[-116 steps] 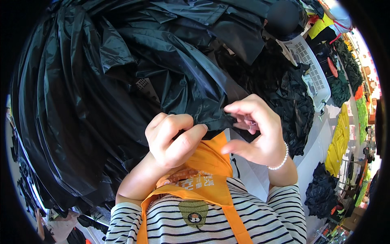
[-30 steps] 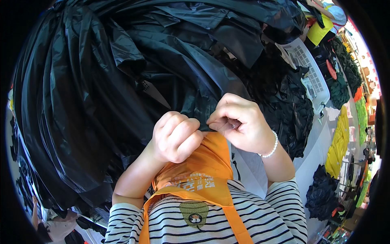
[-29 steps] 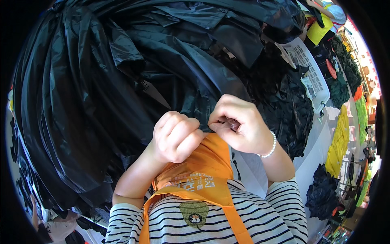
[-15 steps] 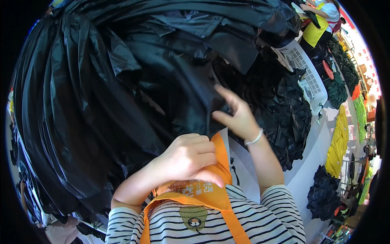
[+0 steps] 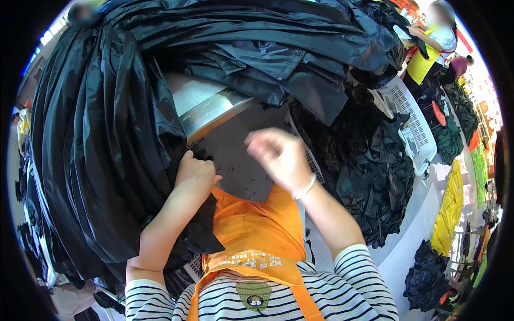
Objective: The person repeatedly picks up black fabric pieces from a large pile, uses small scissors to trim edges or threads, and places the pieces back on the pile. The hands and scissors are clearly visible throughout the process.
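Long folds of shiny black cloth hang over the left side of the work surface. My left hand is closed, gripping the edge of this cloth at its inner side, beside my orange apron. In front of the apron, my right hand is raised over the dark floor, apart from the cloth. Motion smears its fingers, so whether they hold anything does not show. More black pieces lie spread along the far side, and a metal-edged table corner shows between them.
To the right, crumpled black cloth fills a container beside a white plastic basket. Farther right are yellow cloth and a dark bundle. A person in a yellow apron stands at the upper right.
The black cloth in front of me has moved aside to the left, exposing the table corner and floor. My left hand has moved up and left to the cloth; my right hand has moved left.
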Motion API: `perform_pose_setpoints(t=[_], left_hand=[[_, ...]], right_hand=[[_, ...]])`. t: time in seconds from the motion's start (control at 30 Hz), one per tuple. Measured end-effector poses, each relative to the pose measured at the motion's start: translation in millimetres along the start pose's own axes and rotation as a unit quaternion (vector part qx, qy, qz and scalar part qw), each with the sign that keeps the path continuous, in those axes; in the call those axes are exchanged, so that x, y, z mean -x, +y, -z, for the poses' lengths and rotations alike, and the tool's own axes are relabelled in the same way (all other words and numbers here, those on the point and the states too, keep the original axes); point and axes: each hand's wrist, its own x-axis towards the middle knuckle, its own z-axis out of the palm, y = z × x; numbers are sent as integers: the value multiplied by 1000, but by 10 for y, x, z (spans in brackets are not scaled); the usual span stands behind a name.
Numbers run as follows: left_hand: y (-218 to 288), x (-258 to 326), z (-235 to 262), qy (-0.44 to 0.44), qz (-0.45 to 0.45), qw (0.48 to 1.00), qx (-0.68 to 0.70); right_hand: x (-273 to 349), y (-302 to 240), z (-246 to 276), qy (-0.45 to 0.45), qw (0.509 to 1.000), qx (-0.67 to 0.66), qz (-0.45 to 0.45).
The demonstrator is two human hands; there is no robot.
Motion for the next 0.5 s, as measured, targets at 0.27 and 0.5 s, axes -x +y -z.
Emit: perform_pose_setpoints(t=[0.27,0.5], left_hand=[[133,-298,215,134,85,944,288],[444,-1140,462,88,50,481,871]], right_hand=[[-488,246,532,194,958,184,103],[-673,255,479,154,911,356,140]])
